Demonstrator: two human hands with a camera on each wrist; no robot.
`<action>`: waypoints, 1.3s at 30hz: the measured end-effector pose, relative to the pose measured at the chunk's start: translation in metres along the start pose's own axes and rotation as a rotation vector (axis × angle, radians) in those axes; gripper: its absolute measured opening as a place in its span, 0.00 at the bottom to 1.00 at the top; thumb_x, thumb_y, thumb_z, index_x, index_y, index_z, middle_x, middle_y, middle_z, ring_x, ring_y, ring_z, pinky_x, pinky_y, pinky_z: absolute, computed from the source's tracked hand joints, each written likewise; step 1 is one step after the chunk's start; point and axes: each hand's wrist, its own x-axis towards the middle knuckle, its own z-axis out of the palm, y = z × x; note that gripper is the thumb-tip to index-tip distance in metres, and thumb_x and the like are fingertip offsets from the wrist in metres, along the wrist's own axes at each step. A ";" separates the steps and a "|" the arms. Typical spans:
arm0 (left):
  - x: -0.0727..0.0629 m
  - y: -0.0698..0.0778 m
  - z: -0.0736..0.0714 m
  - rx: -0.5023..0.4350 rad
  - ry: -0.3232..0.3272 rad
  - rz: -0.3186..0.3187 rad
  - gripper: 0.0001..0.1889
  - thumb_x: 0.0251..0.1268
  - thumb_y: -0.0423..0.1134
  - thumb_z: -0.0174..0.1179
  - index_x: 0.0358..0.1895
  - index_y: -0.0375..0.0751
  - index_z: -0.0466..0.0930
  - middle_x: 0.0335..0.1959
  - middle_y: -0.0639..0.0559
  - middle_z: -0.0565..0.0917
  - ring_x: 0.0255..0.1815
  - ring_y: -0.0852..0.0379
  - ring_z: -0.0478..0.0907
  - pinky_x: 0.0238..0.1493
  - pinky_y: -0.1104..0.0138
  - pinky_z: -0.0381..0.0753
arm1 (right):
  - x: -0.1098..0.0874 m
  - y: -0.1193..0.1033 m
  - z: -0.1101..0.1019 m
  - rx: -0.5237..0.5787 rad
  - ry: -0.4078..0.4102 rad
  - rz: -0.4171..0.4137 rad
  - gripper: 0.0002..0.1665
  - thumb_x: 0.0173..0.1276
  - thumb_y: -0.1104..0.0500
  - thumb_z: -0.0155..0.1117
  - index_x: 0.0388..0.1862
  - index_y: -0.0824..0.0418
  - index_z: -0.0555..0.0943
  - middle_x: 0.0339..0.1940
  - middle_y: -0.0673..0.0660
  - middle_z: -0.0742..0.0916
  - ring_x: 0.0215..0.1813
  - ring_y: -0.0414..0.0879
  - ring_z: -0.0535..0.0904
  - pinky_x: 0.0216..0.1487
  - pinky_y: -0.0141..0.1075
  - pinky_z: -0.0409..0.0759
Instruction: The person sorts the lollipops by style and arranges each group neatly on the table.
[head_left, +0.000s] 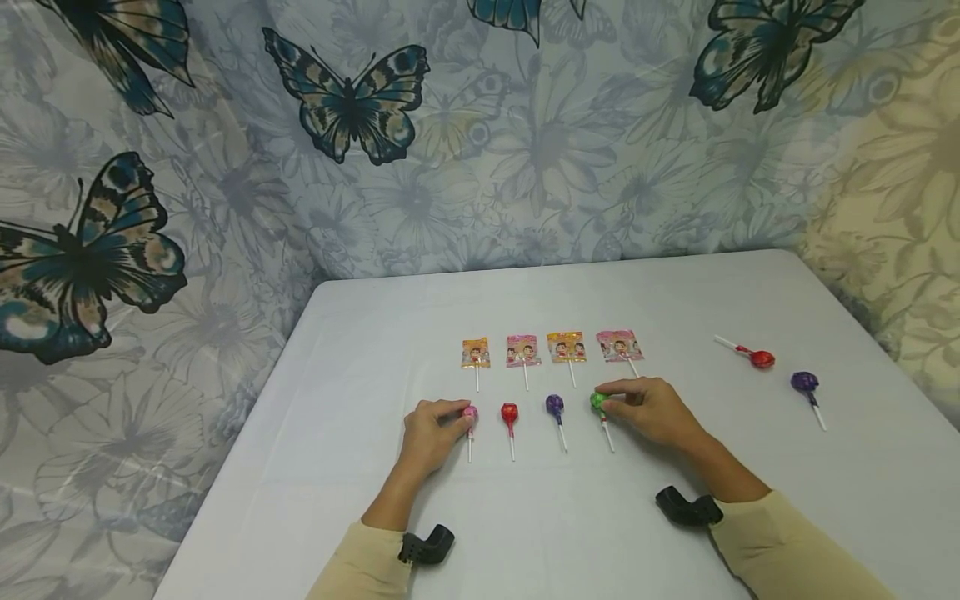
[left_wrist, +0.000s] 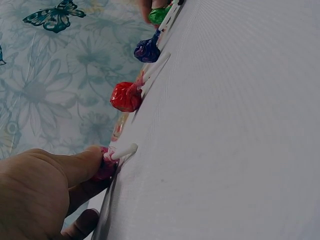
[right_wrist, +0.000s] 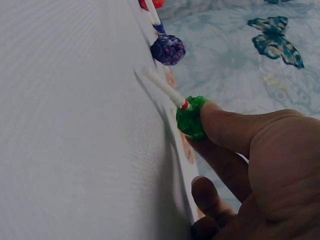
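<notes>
My left hand (head_left: 431,435) pinches the head of a pink lollipop (head_left: 470,413) between thumb and fingers, its white stick pointing toward me. At the other end of the same row, my right hand (head_left: 651,410) pinches a green lollipop (head_left: 597,401) by its wrapped head. Between the hands lie a red lollipop (head_left: 510,413) and a purple lollipop (head_left: 554,405), sticks also toward me. In the right wrist view the thumb presses against the green wrapper (right_wrist: 191,120). The left wrist view shows the thumb on the pink wrapper (left_wrist: 106,164).
Behind that row lie flat-packet lollipops, orange (head_left: 476,353) and pink (head_left: 522,351), then another orange (head_left: 566,347) and pink one (head_left: 619,345). Farther right on the white table (head_left: 360,333) are a second red lollipop (head_left: 762,359) and a second purple one (head_left: 805,382).
</notes>
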 end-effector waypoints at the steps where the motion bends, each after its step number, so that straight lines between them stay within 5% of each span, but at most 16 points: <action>1: 0.000 0.000 0.000 -0.002 0.000 -0.003 0.12 0.54 0.38 0.72 0.43 0.45 0.89 0.41 0.53 0.85 0.47 0.49 0.76 0.51 0.50 0.71 | 0.000 0.000 0.000 -0.006 0.000 0.004 0.13 0.61 0.62 0.72 0.46 0.58 0.87 0.29 0.48 0.82 0.33 0.48 0.69 0.32 0.38 0.66; 21: 0.000 -0.001 0.001 -0.003 0.006 0.010 0.11 0.55 0.39 0.72 0.43 0.46 0.89 0.39 0.55 0.85 0.44 0.51 0.75 0.48 0.52 0.71 | 0.000 -0.009 0.001 -0.056 -0.018 0.041 0.13 0.61 0.60 0.71 0.46 0.58 0.87 0.35 0.51 0.84 0.36 0.48 0.70 0.36 0.42 0.67; 28: 0.000 -0.001 0.001 -0.002 0.009 -0.007 0.12 0.54 0.38 0.72 0.43 0.46 0.89 0.39 0.54 0.85 0.44 0.52 0.75 0.48 0.53 0.71 | 0.001 -0.006 0.002 -0.027 -0.038 0.038 0.16 0.63 0.58 0.70 0.49 0.58 0.86 0.50 0.61 0.85 0.54 0.60 0.75 0.53 0.58 0.69; 39: 0.000 -0.001 0.001 0.014 0.014 0.023 0.12 0.53 0.38 0.72 0.43 0.45 0.89 0.40 0.54 0.86 0.44 0.52 0.76 0.48 0.52 0.72 | 0.000 -0.008 0.000 -0.025 -0.043 0.044 0.16 0.63 0.59 0.70 0.50 0.58 0.86 0.52 0.62 0.84 0.54 0.60 0.75 0.53 0.58 0.68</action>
